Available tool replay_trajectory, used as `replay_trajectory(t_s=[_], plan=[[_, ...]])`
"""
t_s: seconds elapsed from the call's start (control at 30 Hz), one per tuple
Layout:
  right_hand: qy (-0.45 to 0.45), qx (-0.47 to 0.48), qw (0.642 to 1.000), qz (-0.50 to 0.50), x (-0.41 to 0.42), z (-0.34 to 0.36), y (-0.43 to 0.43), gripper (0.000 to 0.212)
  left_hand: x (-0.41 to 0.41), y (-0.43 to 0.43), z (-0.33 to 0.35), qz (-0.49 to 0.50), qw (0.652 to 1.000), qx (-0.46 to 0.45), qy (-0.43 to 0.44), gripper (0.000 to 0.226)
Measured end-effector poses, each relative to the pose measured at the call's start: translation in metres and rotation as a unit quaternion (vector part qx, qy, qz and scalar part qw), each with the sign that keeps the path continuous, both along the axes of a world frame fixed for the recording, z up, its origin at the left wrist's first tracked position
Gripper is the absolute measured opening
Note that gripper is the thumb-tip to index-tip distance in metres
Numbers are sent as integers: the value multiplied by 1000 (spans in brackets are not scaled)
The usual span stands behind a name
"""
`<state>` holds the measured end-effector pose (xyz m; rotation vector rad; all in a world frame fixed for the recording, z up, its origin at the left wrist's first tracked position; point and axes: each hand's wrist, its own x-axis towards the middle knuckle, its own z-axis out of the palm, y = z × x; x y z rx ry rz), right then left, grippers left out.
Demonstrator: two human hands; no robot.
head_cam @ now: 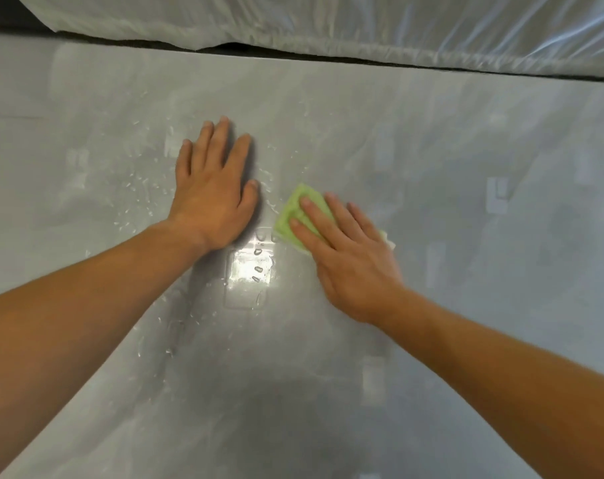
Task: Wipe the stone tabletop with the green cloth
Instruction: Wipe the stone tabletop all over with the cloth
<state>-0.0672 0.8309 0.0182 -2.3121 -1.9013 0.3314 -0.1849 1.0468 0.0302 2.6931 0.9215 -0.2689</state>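
- Cloth (295, 216) lay folded on the tabletop (466, 236), just right of centre, and I saw it pinned flat against the stone.
- My right hand (349, 257) pressed down on it with straight, spread fingers. Nothing curled round it, and its green edge poked out past the fingertips.
- My left hand (212, 188) lay palm down on the stone just beside the cloth, fingers straight, holding nothing.
- Droplets (134, 188) were scattered left of that hand, with a few more in the glare (250, 267) between my wrists.
- On the far side, a plastic sheet (328, 22) ran along the table's edge.
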Motion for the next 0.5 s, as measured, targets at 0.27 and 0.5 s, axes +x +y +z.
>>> replay_trajectory(t_s=[0.27, 0.5], plan=[[-9, 9, 962, -274, 87, -1, 51, 62, 18, 19, -6, -5, 1000, 1, 10, 70], [-16, -28, 998, -57, 92, 3, 32, 59, 17, 20, -5, -2, 1000, 10, -6, 67]])
